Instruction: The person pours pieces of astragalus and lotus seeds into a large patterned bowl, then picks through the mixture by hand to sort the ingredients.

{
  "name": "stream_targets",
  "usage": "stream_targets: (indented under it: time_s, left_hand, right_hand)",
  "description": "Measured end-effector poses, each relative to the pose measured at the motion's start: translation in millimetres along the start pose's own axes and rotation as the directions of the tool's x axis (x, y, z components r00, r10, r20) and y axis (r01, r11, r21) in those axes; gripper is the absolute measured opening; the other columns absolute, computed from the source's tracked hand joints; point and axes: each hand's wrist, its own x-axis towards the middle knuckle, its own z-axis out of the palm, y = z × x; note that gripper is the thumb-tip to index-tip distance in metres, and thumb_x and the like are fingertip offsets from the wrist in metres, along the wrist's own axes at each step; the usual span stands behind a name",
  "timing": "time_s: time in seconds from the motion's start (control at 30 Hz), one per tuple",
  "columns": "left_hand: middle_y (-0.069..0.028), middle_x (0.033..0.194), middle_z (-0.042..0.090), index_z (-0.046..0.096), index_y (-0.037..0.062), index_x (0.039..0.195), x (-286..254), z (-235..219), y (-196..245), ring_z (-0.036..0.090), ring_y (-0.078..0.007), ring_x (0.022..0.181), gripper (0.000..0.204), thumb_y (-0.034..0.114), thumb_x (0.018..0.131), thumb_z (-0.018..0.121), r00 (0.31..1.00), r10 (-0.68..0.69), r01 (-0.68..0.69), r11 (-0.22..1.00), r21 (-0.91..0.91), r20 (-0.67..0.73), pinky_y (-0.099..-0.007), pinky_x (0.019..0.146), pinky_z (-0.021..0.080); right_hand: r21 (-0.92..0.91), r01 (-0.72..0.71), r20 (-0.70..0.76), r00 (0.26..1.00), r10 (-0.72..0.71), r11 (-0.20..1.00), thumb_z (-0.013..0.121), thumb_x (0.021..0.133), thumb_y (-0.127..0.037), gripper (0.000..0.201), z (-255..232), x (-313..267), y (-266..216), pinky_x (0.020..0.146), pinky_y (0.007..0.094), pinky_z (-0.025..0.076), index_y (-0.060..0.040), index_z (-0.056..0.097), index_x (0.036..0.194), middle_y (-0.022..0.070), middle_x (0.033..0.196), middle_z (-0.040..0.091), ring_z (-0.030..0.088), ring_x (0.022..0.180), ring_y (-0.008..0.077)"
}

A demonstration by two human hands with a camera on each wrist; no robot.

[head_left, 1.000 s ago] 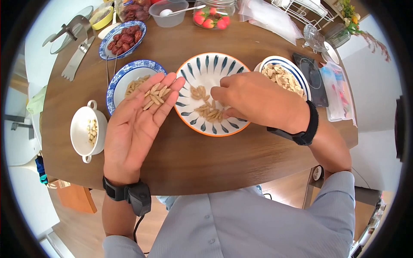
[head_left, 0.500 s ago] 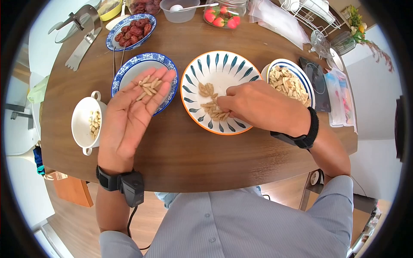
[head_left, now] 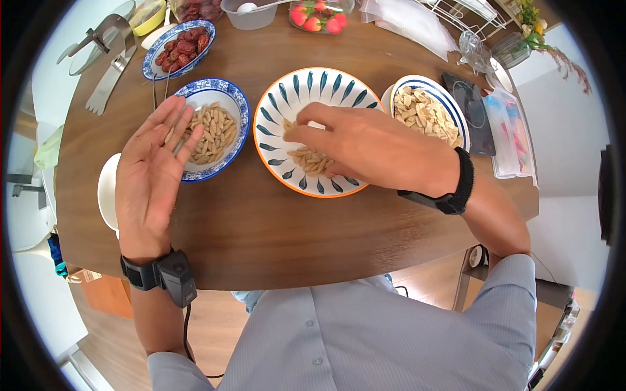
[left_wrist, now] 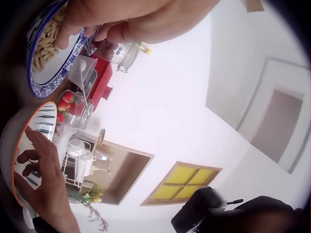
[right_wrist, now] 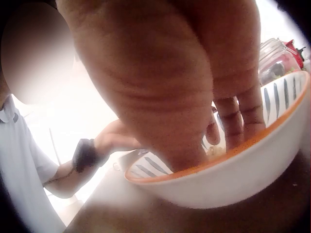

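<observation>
My left hand (head_left: pixel 150 176), palm up with extended fingers, is beside the left edge of a blue-and-white bowl (head_left: pixel 244 117). Tan, spindle-shaped pieces (head_left: pixel 214 133) lie heaped in that bowl; the left wrist view shows them (left_wrist: pixel 46 46) below the hand's fingers. My right hand (head_left: pixel 365 140) reaches into a white bowl (head_left: pixel 270 107) with an orange rim and dark leaf marks. Its bent fingers are spread apart over more tan pieces (head_left: pixel 310 161). In the right wrist view, the fingers (right_wrist: pixel 233 124) point down inside this bowl (right_wrist: pixel 233 187), and the hand hides most of its contents.
Right of the orange-rimmed bowl, a striped bowl (head_left: pixel 464 124) holds pale slices (head_left: pixel 424 117). Behind are red dates (head_left: pixel 186 49) in an oval dish, a plastic tub (head_left: pixel 251 18) and a strawberry jar (head_left: pixel 319 16). A white cup (head_left: pixel 107 195) stands partly behind my left hand.
My left hand, which held tan pieces on its fingers, has moved left and tipped; the heap now shows in the blue-and-white bowl. The right hand stays over its bowl, thumb and forefinger wider apart.
</observation>
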Motion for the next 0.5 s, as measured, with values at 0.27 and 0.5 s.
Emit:
stream_targets:
  time_s: [0.27, 0.5]
  left_hand:
    - [-0.0242, 0.154, 0.044, 0.039, -0.0146, 0.148, -7, 4, -5, 0.043, -0.0384, 0.145, 0.055, 0.007, 0.099, 0.051, 0.999, 0.038, -0.038, 0.999, 0.035, -0.013, -0.0530, 0.121, 0.038]
    - [-0.0269, 0.156, 0.042, 0.037, -0.0143, 0.150, -15, 18, -9, 0.045, -0.0382, 0.145, 0.055, 0.008, 0.101, 0.049, 0.992, 0.125, -0.125, 0.992, -0.010, 0.013, -0.0448, 0.120, 0.042]
  right_hand:
    - [-0.087, 0.055, 0.093, 0.995, -0.047, 0.995, 0.079, 0.080, -0.010, 0.042, 1, 11, 4, 0.080, 0.0440, 0.057, 0.0013, 0.064, 0.118, 0.0182, 0.111, 0.062, 0.069, 0.094, 0.0356]
    - [-0.181, 0.055, 0.122, 0.992, -0.033, 0.982, 0.080, 0.080, -0.014, 0.036, -1, 16, -1, 0.079, 0.0412, 0.057, -0.0042, 0.068, 0.113, 0.0136, 0.108, 0.064, 0.068, 0.096, 0.0310]
